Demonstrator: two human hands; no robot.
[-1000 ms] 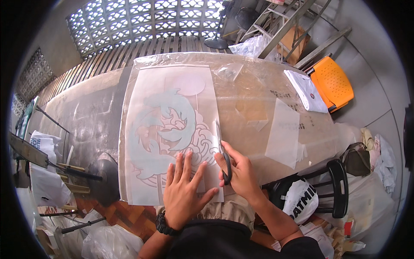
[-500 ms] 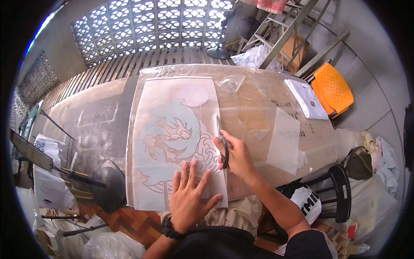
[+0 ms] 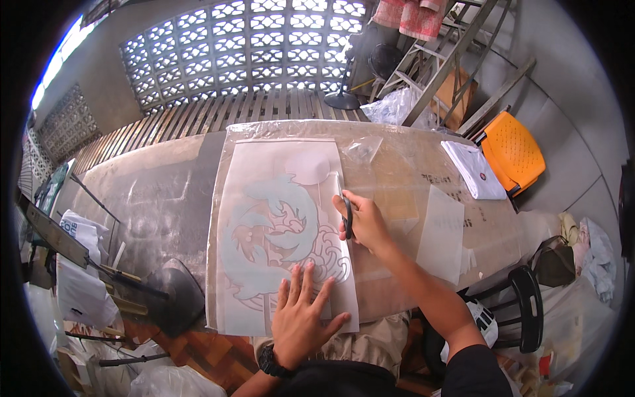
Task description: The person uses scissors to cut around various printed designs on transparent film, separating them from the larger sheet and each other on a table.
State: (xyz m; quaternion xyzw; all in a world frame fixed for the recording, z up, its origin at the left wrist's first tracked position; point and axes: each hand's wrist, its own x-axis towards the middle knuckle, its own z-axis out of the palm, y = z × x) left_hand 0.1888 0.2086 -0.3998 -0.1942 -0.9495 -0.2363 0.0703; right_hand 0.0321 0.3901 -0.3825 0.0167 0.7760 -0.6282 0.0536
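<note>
A long translucent sheet (image 3: 231, 198) lies on the table, bearing a pale blue, curled, creature-like design (image 3: 307, 218) with wave swirls and a round shape above. My left hand (image 3: 301, 324) rests flat near the sheet's lower end, fingers spread, a black watch on its wrist. At the sheet's right edge, my right hand (image 3: 367, 221) grips dark-handled scissors (image 3: 348, 218). Their narrow blades point away from me along that edge, over the sheet's right margin. Whether the blades are parted is too small to tell.
Offcuts of translucent film (image 3: 442, 231) lie to the right on the plastic-covered tabletop (image 3: 397, 172). A folded white shirt (image 3: 473, 169) sits at its right edge, beside an orange chair (image 3: 512, 152). A black chair (image 3: 529, 308) stands near right; a stepladder (image 3: 450, 66) leans behind.
My right hand and the scissors have moved farther from me along the sheet's right edge. My left hand stays flat near the lower end. The whole view has shifted slightly.
</note>
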